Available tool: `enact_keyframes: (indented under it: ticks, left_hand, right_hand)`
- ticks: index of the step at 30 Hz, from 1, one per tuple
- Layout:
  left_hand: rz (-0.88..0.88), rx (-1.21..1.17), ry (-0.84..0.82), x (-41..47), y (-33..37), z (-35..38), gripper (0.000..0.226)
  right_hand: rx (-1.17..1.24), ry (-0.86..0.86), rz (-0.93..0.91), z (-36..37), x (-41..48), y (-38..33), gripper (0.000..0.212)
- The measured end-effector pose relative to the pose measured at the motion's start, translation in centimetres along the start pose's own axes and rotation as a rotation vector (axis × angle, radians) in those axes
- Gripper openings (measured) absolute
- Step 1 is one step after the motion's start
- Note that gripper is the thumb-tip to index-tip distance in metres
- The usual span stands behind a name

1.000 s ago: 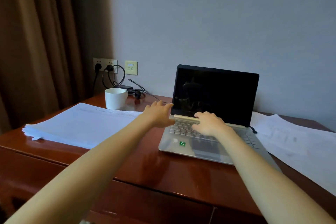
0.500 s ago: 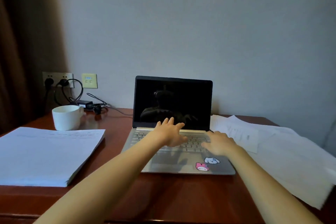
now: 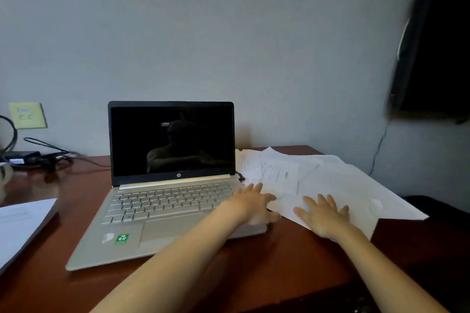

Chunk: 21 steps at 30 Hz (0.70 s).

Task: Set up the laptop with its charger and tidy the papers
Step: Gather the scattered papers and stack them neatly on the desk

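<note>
A silver laptop stands open on the wooden desk, its screen black. Its charger brick and cable lie at the back left, and a plug sticks out of the laptop's right side. Loose white papers are spread out to the right of the laptop. My left hand is over the laptop's right front corner, fingers apart, reaching onto the paper edge. My right hand lies flat on the loose papers with fingers spread. A neat paper stack sits at the left edge.
A yellowish wall socket plate is on the wall at left. A dark bag hangs on the right wall with a thin cord below it. The desk's right edge falls away beside the papers.
My view has swung to the right. Both hands left the laptop keyboard and moved right, the right hand onto the loose papers, the left to the laptop's right corner.
</note>
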<state>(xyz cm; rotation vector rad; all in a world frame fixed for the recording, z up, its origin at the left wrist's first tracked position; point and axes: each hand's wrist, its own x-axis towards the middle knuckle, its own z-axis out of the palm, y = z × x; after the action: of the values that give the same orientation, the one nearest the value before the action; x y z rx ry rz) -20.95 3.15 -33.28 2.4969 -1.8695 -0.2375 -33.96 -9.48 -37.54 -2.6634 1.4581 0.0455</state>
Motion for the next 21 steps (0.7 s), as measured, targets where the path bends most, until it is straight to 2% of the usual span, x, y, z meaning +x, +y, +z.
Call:
enact_keyframes:
  ticks: [4,7,13,16,21]
  left_hand:
    - [0.11,-0.141,-0.091,1.4,4.0,1.2,0.067]
    - [0.168,-0.143,-0.134,2.7,6.5,2.5,0.069]
    - [0.187,-0.113,-0.085,5.4,9.2,4.7,0.073]
    - [0.209,-0.093,-0.041,6.2,9.4,5.3,0.073]
    - [0.285,-0.148,-0.061,6.8,8.2,5.4,0.083]
  right_hand:
    - [0.062,0.012,0.135,-0.1,0.4,4.5,0.061]
    - [0.122,0.028,0.242,0.3,0.5,7.6,0.061]
    - [0.313,0.302,0.371,0.7,0.6,10.7,0.049]
    - [0.536,0.378,0.46,0.2,1.0,10.2,0.046]
    - [1.129,0.489,0.572,-1.3,2.7,9.7,0.051]
